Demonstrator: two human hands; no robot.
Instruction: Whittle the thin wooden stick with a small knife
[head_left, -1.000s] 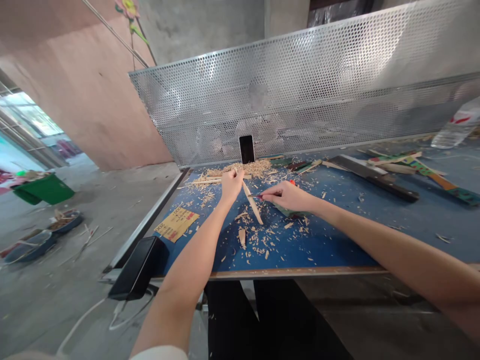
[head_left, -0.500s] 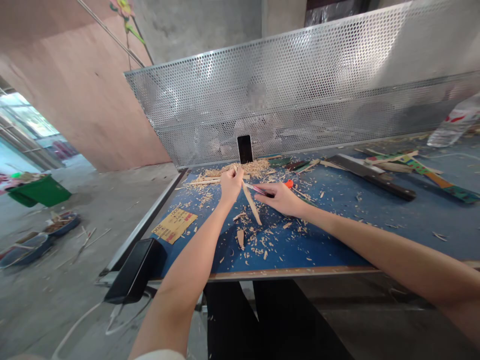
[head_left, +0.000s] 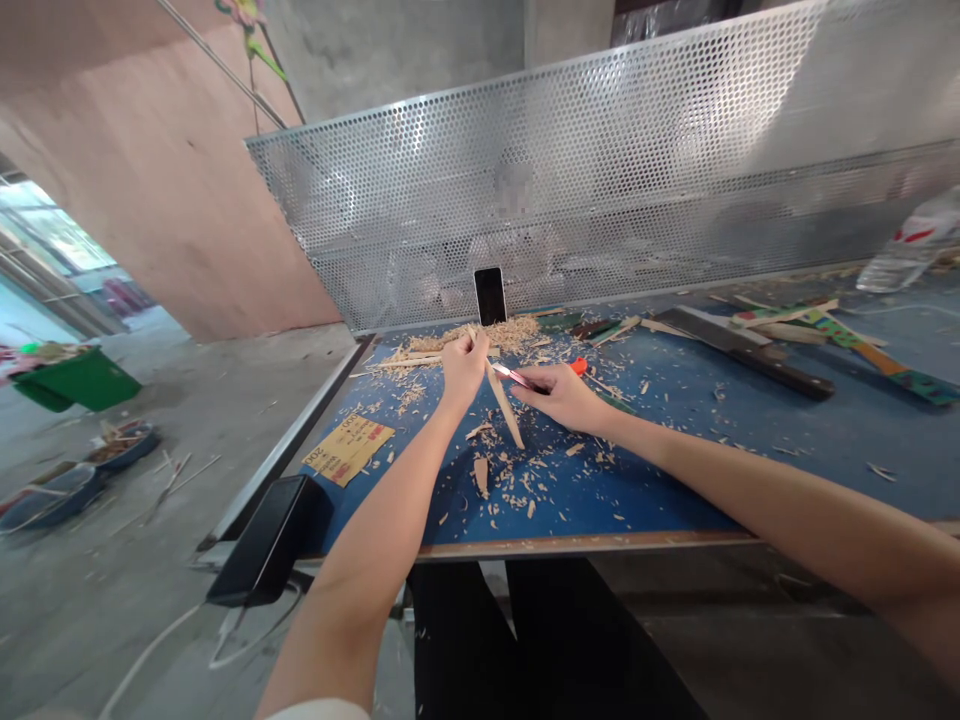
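Observation:
My left hand (head_left: 463, 367) is closed around the upper end of a thin wooden strip (head_left: 506, 410). The strip slants down to the right, and its tip rests on the blue tabletop (head_left: 675, 450). My right hand (head_left: 562, 397) grips a small knife (head_left: 525, 377) with an orange-red end. The blade lies against the strip just below my left hand. Several pale wood shavings (head_left: 517, 480) are scattered on the table under and around both hands.
A phone (head_left: 490, 296) leans upright against the perforated metal screen (head_left: 600, 190) behind a shavings pile. A long dark blade (head_left: 754, 352), coloured wooden sticks (head_left: 825, 328) and a plastic bottle (head_left: 907, 250) lie right. A yellow card (head_left: 349, 448) and a black device (head_left: 262, 545) sit left.
My right hand has slid the knife up the strip, from its lower part toward my left hand. The left hand and strip have hardly moved.

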